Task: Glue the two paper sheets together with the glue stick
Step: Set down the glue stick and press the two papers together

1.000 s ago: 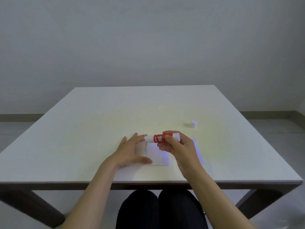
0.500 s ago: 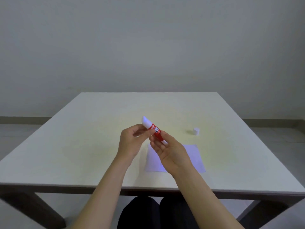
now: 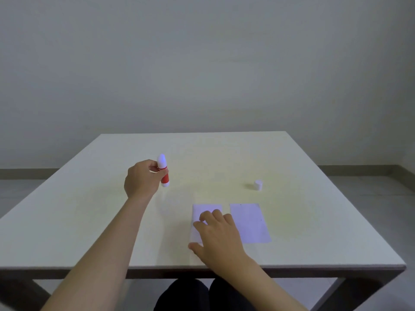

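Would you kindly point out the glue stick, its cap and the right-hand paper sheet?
glue stick (image 3: 164,173): head view, red barrel.
cap (image 3: 258,185): head view, side wall.
right-hand paper sheet (image 3: 249,223): head view, sheet's middle.

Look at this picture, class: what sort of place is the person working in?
Probably a plain, bare indoor room set up for a desk task, not a furnished home: one pale table against an empty grey wall, bare floor with a skirting board.
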The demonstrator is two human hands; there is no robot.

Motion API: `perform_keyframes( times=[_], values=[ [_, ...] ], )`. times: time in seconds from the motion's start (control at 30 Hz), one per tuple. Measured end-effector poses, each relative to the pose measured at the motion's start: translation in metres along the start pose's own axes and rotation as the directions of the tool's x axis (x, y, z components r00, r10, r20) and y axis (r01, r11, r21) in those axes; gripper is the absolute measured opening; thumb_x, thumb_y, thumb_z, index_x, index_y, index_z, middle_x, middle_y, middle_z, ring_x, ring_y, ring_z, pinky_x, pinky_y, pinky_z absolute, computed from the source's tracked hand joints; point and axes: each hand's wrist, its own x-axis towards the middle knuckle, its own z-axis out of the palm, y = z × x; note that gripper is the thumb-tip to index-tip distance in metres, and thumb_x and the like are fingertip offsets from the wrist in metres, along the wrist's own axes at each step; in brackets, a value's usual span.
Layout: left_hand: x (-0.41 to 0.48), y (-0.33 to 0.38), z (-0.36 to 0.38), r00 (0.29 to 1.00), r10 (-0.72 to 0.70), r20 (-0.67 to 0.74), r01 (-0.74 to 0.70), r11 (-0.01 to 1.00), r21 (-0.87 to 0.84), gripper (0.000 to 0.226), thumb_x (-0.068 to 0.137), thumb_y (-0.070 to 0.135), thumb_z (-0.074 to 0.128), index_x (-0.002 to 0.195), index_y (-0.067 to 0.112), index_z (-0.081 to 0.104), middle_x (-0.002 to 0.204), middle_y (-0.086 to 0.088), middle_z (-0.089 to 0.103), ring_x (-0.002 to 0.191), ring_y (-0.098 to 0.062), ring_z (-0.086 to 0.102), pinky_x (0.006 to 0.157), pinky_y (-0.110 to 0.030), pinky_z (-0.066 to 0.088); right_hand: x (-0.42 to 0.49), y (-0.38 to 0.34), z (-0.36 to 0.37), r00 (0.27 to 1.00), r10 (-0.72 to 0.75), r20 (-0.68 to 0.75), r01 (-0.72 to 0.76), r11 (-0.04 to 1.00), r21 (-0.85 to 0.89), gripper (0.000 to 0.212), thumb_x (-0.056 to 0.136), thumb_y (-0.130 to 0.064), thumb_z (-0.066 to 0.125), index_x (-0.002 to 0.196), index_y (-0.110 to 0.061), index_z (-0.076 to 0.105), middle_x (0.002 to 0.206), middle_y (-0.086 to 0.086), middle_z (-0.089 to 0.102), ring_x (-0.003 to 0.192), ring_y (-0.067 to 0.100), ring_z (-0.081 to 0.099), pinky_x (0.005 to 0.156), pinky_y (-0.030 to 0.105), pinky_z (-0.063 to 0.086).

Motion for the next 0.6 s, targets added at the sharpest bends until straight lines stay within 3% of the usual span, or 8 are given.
perform_keyframes(
  times=[0.13,0.2,0.27,0.33,0.43,0.5,0.6],
  values=[
    [0.000,-0.004,0.006,1.000,0.007,0.024,-0.008,0.998,0.066,0.055,0.087,0.054,0.048,0.050,0.017,0.066,0.054,0.006,0.063,0.049,-0.013,0.050,0.046,-0.025,0.031,-0.003,-0.001,-0.001,1.000,-0.012,0.024,0.013,0.999,-0.044,0.036,0.092,-0.035,0.045,0.114,-0.011,0.060,0.116,0.005,0.058,0.106,0.028,0.045,0.093,0.036,0.028],
    [-0.002,-0.006,0.010,1.000,0.017,0.015,-0.018,0.996,0.085,0.055,0.087,0.053,0.049,0.049,0.017,0.065,0.052,0.007,0.061,0.049,-0.013,0.051,0.046,-0.025,0.031,-0.005,-0.003,-0.003,0.999,-0.038,-0.036,0.036,0.998,-0.048,0.029,0.088,-0.036,0.051,0.101,-0.015,0.067,0.102,0.002,0.064,0.097,0.026,0.051,0.090,0.034,0.032],
    [-0.003,-0.008,0.013,1.000,-0.002,0.009,0.001,0.997,0.082,0.052,0.086,0.051,0.052,0.048,0.018,0.063,0.051,0.009,0.060,0.049,-0.012,0.052,0.046,-0.024,0.031,-0.007,-0.006,-0.005,0.993,-0.063,-0.097,0.052,0.993,-0.109,0.017,0.065,-0.042,0.073,0.064,-0.025,0.069,0.066,-0.009,0.064,0.070,0.016,0.058,0.076,0.025,0.045],
    [-0.003,-0.012,0.015,1.000,-0.028,0.010,0.027,0.996,0.084,0.049,0.085,0.047,0.055,0.045,0.021,0.059,0.049,0.010,0.058,0.048,-0.011,0.051,0.046,-0.024,0.032,-0.009,-0.011,-0.004,0.989,-0.100,-0.111,0.084,0.987,-0.139,0.029,0.039,-0.035,0.082,0.041,-0.025,0.056,0.044,-0.010,0.049,0.049,0.013,0.051,0.066,0.019,0.049],
    [-0.003,-0.017,0.015,0.999,-0.051,-0.001,0.051,0.994,0.092,0.048,0.084,0.046,0.057,0.042,0.024,0.055,0.047,0.011,0.055,0.048,-0.009,0.050,0.046,-0.023,0.033,-0.013,-0.014,0.002,0.970,-0.170,-0.172,0.137,0.972,-0.191,0.032,0.030,-0.018,0.078,0.041,-0.023,0.048,0.043,-0.008,0.044,0.045,0.015,0.047,0.060,0.021,0.047],
    [-0.004,-0.020,0.016,0.999,-0.048,-0.014,0.049,0.995,0.085,0.049,0.084,0.048,0.056,0.041,0.025,0.055,0.047,0.012,0.055,0.049,-0.009,0.050,0.046,-0.024,0.033,-0.014,-0.014,0.005,0.955,-0.176,-0.240,0.134,0.974,-0.183,0.031,0.029,-0.010,0.072,0.044,-0.020,0.047,0.045,-0.006,0.044,0.045,0.016,0.043,0.051,0.022,0.037],
    [-0.005,-0.023,0.017,0.999,-0.050,-0.008,0.050,0.997,0.061,0.045,0.083,0.047,0.057,0.043,0.027,0.053,0.045,0.013,0.056,0.051,-0.012,0.051,0.047,-0.024,0.033,-0.014,-0.012,0.000,0.914,-0.110,-0.391,0.089,0.993,-0.071,0.030,0.036,-0.002,0.071,0.046,-0.016,0.046,0.048,-0.002,0.045,0.042,0.018,0.040,0.041,0.024,0.026]
  ],
)
